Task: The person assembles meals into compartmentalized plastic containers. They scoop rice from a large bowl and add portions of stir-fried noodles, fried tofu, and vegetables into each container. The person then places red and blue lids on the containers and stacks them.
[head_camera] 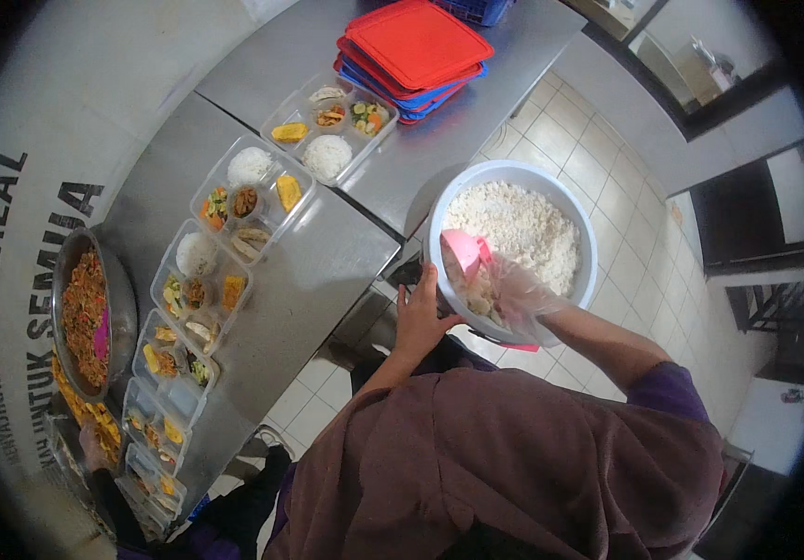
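Note:
A round white plastic tub of cooked white rice stands before me. My left hand braces the tub's near left side, its thumb and fingers spread along the outer wall. In a clear plastic glove, my right hand reaches over the near rim and holds a pink plastic scoop. The scoop is tilted inside the tub, against its left wall; its contents are hidden. To the left, compartment trays hold rice, vegetables and yellow pieces. One nearer tray has a bare large compartment.
Steel tables carry the tray row. Red and blue lids are stacked at the back, near a blue basket. A metal bowl of reddish food stands far left. Another person's hand reaches to yellow food pieces.

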`<action>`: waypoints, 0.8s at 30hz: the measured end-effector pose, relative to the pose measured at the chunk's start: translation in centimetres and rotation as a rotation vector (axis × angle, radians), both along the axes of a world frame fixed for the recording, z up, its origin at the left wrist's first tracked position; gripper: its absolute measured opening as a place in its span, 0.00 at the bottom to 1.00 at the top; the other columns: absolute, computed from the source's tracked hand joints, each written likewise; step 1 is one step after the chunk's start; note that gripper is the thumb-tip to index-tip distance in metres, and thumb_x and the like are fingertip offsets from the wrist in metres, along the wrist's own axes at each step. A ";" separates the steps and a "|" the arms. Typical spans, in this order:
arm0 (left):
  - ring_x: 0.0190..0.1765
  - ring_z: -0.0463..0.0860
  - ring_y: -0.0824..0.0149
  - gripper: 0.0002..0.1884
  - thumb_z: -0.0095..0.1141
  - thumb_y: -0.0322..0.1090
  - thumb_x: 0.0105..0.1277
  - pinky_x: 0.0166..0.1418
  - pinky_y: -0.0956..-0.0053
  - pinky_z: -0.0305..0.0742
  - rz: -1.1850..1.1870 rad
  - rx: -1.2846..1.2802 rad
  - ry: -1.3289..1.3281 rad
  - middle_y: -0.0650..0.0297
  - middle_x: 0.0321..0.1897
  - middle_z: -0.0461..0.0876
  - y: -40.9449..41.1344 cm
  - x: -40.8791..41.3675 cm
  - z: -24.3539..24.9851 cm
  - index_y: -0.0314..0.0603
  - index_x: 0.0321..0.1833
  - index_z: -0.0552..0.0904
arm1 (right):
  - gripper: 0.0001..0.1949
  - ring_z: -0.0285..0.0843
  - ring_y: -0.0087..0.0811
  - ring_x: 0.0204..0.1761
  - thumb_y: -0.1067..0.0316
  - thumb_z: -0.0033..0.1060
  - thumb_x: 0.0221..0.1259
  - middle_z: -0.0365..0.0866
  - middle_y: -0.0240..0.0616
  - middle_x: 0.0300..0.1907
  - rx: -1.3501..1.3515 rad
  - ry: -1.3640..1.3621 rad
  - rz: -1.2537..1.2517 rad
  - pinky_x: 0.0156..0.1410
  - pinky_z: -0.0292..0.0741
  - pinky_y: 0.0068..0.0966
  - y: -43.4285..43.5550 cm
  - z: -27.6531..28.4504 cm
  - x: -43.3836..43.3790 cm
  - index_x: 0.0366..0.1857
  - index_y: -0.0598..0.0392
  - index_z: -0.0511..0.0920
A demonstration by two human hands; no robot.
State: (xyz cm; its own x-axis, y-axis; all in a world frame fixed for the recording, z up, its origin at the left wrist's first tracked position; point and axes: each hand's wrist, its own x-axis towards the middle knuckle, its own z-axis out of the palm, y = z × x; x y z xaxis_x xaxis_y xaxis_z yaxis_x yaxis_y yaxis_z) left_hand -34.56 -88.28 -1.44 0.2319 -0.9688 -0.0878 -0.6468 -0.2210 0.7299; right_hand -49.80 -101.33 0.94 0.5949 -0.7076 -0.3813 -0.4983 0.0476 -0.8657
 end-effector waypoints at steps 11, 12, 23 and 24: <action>0.68 0.63 0.54 0.55 0.65 0.58 0.46 0.69 0.44 0.47 0.000 0.042 -0.057 0.48 0.68 0.58 -0.1 -0.5 0.6 0.35 0.71 0.50 | 0.11 0.72 0.27 0.32 0.62 0.40 0.70 0.73 0.37 0.30 0.784 -0.448 -0.617 0.32 0.71 0.27 -3.5 -2.4 2.1 0.42 0.57 0.72; 0.68 0.63 0.53 0.54 0.64 0.58 0.47 0.69 0.44 0.48 -0.004 0.045 -0.069 0.48 0.68 0.58 0.0 -0.3 0.8 0.36 0.71 0.50 | 0.11 0.72 0.26 0.32 0.63 0.39 0.70 0.72 0.36 0.28 0.811 -0.507 -0.688 0.32 0.70 0.28 -3.9 -1.8 2.2 0.42 0.58 0.72; 0.57 0.75 0.54 0.29 0.57 0.46 0.61 0.58 0.62 0.69 0.144 -0.151 0.044 0.53 0.59 0.71 10.1 4.7 -3.0 0.42 0.62 0.68 | 0.21 0.59 0.16 0.13 0.54 0.36 0.71 0.66 0.25 0.19 1.024 -0.816 -0.355 0.14 0.59 0.14 0.0 5.5 -1.4 0.51 0.61 0.72; 0.48 0.80 0.55 0.22 0.56 0.42 0.62 0.51 0.62 0.73 0.221 -0.199 0.061 0.55 0.52 0.76 12.0 5.4 -2.5 0.41 0.57 0.72 | 0.21 0.60 0.16 0.13 0.53 0.37 0.71 0.66 0.25 0.19 1.182 -0.799 -0.288 0.14 0.59 0.13 0.7 5.4 -0.1 0.49 0.61 0.73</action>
State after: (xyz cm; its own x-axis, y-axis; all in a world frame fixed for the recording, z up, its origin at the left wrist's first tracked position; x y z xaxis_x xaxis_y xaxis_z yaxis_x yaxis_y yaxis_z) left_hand -29.12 -76.31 -3.95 0.4396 -0.8948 0.0781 -0.5522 -0.2007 0.8092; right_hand -49.88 -100.61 6.29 0.8179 -0.3510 -0.4559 0.2378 0.9277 -0.2877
